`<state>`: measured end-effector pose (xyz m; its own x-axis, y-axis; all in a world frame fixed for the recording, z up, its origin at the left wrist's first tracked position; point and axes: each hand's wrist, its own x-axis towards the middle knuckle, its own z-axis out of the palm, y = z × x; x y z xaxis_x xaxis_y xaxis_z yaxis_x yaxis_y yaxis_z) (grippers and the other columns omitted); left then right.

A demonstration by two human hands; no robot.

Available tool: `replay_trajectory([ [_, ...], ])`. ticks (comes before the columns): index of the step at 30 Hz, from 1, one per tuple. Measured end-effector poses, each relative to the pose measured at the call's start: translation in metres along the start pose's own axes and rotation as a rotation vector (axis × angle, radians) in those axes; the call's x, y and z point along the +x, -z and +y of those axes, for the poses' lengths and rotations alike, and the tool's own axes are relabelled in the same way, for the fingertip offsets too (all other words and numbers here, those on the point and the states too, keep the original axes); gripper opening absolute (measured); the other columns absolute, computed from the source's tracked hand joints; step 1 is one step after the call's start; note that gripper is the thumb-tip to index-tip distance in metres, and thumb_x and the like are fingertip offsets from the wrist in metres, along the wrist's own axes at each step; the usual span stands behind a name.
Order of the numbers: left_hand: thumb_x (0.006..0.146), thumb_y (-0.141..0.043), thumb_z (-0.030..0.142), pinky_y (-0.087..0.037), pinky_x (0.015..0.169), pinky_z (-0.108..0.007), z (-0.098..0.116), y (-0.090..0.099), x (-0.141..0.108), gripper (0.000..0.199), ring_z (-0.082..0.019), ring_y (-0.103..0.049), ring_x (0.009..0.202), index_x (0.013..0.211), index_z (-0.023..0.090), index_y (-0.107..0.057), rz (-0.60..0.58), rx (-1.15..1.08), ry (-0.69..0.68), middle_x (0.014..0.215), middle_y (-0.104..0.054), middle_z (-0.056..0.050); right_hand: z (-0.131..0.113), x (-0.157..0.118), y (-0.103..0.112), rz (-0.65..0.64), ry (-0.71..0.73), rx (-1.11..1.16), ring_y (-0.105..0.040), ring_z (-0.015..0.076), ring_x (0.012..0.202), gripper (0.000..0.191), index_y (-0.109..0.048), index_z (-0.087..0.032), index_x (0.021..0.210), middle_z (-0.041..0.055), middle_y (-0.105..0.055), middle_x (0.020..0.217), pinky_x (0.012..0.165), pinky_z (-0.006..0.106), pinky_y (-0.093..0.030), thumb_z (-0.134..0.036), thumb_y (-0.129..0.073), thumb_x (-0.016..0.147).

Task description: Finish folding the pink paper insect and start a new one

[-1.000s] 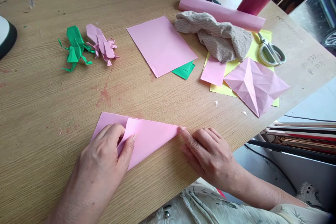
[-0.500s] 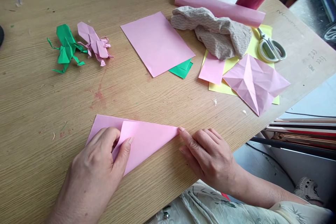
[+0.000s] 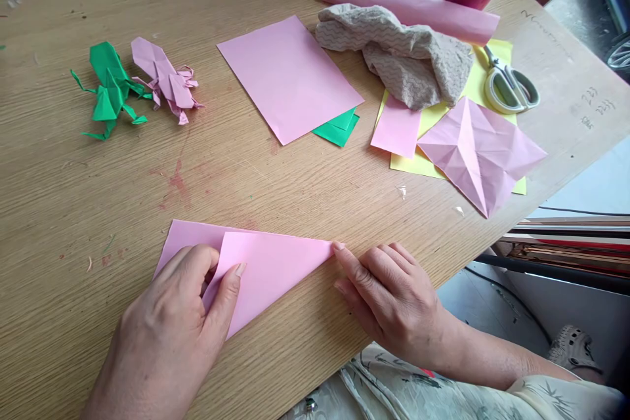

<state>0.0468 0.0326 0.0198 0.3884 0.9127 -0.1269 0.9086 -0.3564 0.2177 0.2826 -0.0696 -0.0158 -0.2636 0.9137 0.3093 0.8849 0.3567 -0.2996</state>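
A sheet of pink origami paper [image 3: 275,266] lies on the table in front of me, one side folded over into a long pointed flap. My left hand [image 3: 182,308] pinches the flap's left edge, thumb on top and fingers tucked behind it, partly hidden. At the sharp right tip, the index fingertip of my right hand [image 3: 394,292] presses on the paper, while its other fingers are curled. Beyond them, toward the upper left, stand a green folded paper figure [image 3: 109,92] and a pink folded paper figure [image 3: 165,79].
A flat pink sheet [image 3: 290,79] rests over green paper [image 3: 339,130]. Farther right are a crumpled grey cloth [image 3: 398,52], scissors [image 3: 512,88], a creased pink sheet [image 3: 485,151] on yellow paper [image 3: 418,166] and a pink paper roll [image 3: 413,6]. The table edge [image 3: 443,282] slants along the right.
Both hands keep the same hold on the pink paper. The view has shifted slightly, so the things on the table appear a little farther left; the fold looks unchanged.
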Motion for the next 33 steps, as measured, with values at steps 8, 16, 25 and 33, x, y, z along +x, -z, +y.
replay_trajectory([
  [8,0.09,-0.038,0.037,-0.026,0.052,-0.03,0.0,0.0012,0.0002,0.026,-0.017,-0.042,0.05,0.067,0.026,-0.035,-0.034,-0.024,0.022,0.066,-0.05,0.0,0.0004,0.0016,0.0006,0.009,0.0,0.011,-0.04,0.0156,0.066,0.041,-0.055,0.002,0.131,0.0036,-0.049,0.073,0.059,0.032,-0.034,-0.016,-0.058,0.094],
  [16,0.089,-0.036,0.038,-0.026,0.051,-0.03,0.0033,0.0035,0.0023,0.026,-0.017,-0.042,0.049,0.066,0.026,-0.034,-0.045,-0.027,0.045,0.065,-0.051,0.0,0.0003,0.0011,0.0003,-0.011,-0.002,-0.014,-0.041,0.0158,0.066,0.043,-0.052,0.0,0.135,0.0028,-0.049,0.073,0.059,0.032,-0.035,-0.018,-0.054,0.096],
  [25,0.089,-0.036,0.037,-0.026,0.051,-0.03,0.0037,0.0028,0.0023,0.026,-0.017,-0.042,0.048,0.065,0.027,-0.032,-0.014,-0.033,0.023,0.063,-0.05,0.0,0.0004,0.0011,0.0006,-0.008,0.005,-0.005,-0.042,0.0166,0.068,0.044,-0.053,0.002,0.134,0.0035,-0.048,0.075,0.06,0.033,-0.035,-0.016,-0.056,0.094],
  [33,0.093,-0.036,0.036,-0.028,0.053,-0.031,-0.0001,-0.0005,0.0006,0.028,-0.017,-0.045,0.05,0.067,0.026,-0.033,0.025,-0.004,-0.039,0.064,-0.051,0.001,0.0004,-0.0002,0.0001,-0.012,0.001,-0.013,-0.042,0.0163,0.068,0.043,-0.052,0.001,0.134,0.0037,-0.05,0.075,0.06,0.032,-0.036,-0.017,-0.056,0.095],
])
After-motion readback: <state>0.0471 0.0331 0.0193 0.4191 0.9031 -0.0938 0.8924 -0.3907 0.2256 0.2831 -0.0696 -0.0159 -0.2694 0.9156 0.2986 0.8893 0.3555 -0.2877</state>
